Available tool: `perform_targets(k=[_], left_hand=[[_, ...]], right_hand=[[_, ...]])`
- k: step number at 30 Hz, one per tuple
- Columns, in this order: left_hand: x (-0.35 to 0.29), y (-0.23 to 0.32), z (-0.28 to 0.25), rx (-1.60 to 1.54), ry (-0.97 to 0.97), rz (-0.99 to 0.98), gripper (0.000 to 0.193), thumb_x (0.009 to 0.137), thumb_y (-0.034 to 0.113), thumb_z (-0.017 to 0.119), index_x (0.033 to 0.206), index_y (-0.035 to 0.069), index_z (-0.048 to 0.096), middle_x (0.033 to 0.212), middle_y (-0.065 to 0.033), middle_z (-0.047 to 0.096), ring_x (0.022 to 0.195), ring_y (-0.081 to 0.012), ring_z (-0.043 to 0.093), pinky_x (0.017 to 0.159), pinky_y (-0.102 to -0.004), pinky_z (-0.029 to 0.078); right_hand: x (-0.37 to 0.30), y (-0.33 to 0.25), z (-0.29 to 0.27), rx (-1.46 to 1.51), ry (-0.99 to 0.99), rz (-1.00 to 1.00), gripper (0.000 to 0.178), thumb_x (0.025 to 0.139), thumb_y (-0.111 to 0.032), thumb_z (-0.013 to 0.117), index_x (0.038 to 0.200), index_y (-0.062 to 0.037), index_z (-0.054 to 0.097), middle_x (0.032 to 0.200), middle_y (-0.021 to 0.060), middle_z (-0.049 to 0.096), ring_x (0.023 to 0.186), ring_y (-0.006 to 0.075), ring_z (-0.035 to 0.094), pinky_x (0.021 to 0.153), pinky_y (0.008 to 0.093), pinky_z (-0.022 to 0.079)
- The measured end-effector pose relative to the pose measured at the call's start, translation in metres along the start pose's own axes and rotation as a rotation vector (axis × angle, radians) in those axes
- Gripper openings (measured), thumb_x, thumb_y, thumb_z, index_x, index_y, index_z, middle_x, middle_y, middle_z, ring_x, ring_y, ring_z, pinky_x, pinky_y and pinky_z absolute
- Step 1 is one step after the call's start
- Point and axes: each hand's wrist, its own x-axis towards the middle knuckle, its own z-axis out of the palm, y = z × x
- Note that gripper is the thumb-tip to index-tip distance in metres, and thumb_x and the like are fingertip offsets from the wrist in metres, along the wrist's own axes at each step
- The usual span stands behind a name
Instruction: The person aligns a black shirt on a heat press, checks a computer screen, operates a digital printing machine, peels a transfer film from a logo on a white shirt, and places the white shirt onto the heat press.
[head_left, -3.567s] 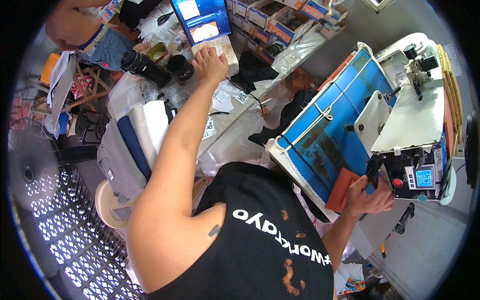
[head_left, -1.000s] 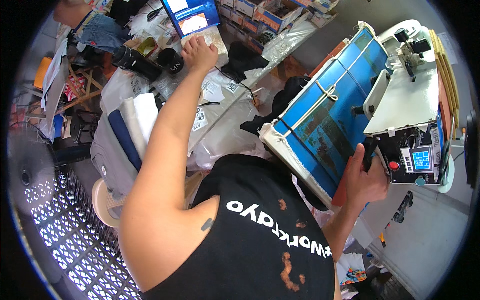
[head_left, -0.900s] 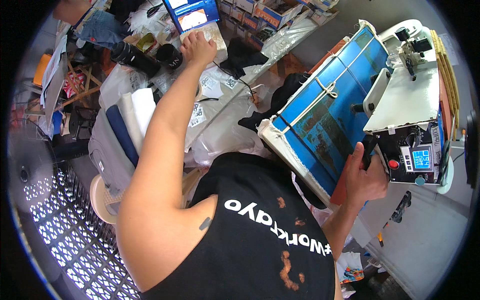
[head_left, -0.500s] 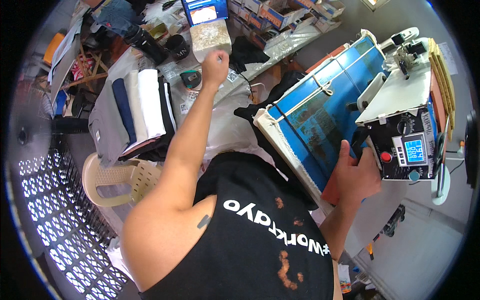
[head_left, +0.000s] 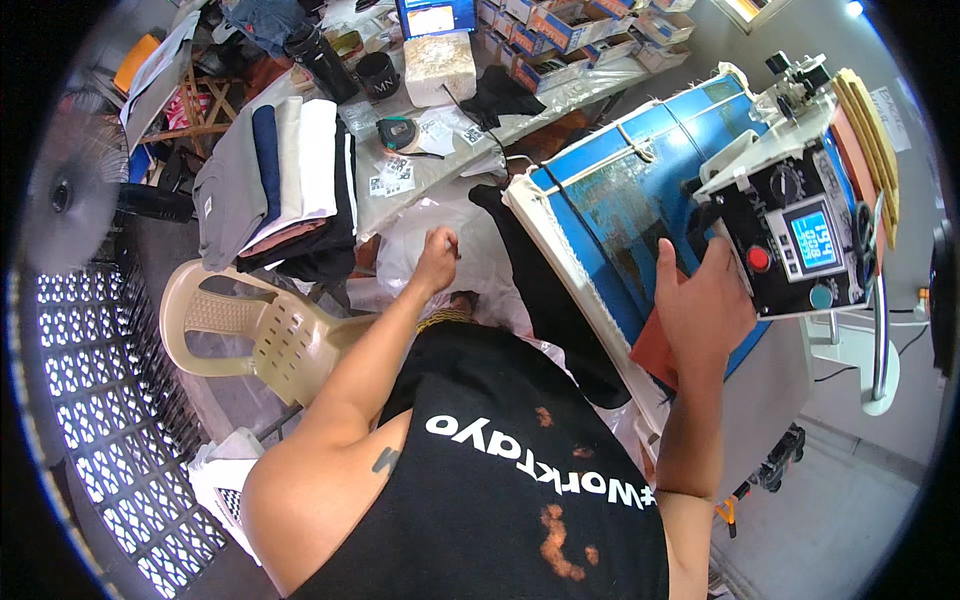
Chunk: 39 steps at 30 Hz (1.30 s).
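I'm judging the press (head_left: 776,222) heavy, stiff, best gripped by its black handle (head_left: 703,222); my right hand (head_left: 705,310) is seemingly holding that; my left hand (head_left: 437,262) is hanging loosely fisted

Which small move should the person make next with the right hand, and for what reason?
Probably the right hand should settle firmly around the black handle: it is right at the handle with thumb pointing up, though its grip is hard to see. The left hand is curled, away from the black control box.
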Motion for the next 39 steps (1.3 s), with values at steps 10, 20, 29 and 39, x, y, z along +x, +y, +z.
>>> perform_targets(k=[10, 20, 29, 39], left_hand=[[-0.097, -0.022, 0.013, 0.397, -0.596, -0.014, 0.022, 0.087, 0.007, 0.058, 0.110, 0.007, 0.057, 0.118, -0.0212, 0.048, 0.108, -0.0445, 0.057, 0.091, -0.0480, 0.051], [-0.126, -0.081, 0.004, 0.400, -0.611, -0.344, 0.030, 0.081, 0.007, 0.059, 0.110, 0.011, 0.062, 0.127, -0.0269, 0.044, 0.113, -0.0479, 0.053, 0.097, -0.0501, 0.048], [-0.120, -0.084, -0.008, 0.429, -0.735, -0.463, 0.027, 0.079, 0.011, 0.058, 0.105, 0.014, 0.065, 0.127, -0.0261, 0.046, 0.117, -0.0469, 0.049, 0.099, -0.0501, 0.046], [-0.098, -0.122, 0.003, 1.064, -1.125, 0.306, 0.023, 0.084, 0.018, 0.059, 0.100, 0.011, 0.074, 0.108, -0.0118, 0.070, 0.097, -0.0349, 0.065, 0.087, -0.0443, 0.045]], right_hand=[[0.000, 0.005, -0.002, 0.080, -0.024, -0.019, 0.046, 0.090, -0.050, 0.064, 0.103, -0.0053, 0.058, 0.094, 0.0144, 0.071, 0.083, 0.0311, 0.073, 0.069, 0.0422, 0.060], [-0.004, 0.007, 0.002, 0.124, 0.074, -0.059, 0.046, 0.087, -0.049, 0.068, 0.101, -0.0058, 0.060, 0.090, 0.0131, 0.072, 0.078, 0.0285, 0.074, 0.067, 0.0399, 0.060], [-0.006, 0.009, 0.003, 0.105, 0.100, -0.053, 0.045, 0.087, -0.050, 0.068, 0.098, -0.0065, 0.060, 0.088, 0.0116, 0.072, 0.076, 0.0271, 0.073, 0.065, 0.0394, 0.060], [-0.005, 0.008, 0.004, 0.106, 0.070, -0.038, 0.046, 0.087, -0.050, 0.068, 0.100, -0.0060, 0.060, 0.091, 0.0129, 0.071, 0.079, 0.0285, 0.073, 0.068, 0.0408, 0.060]])
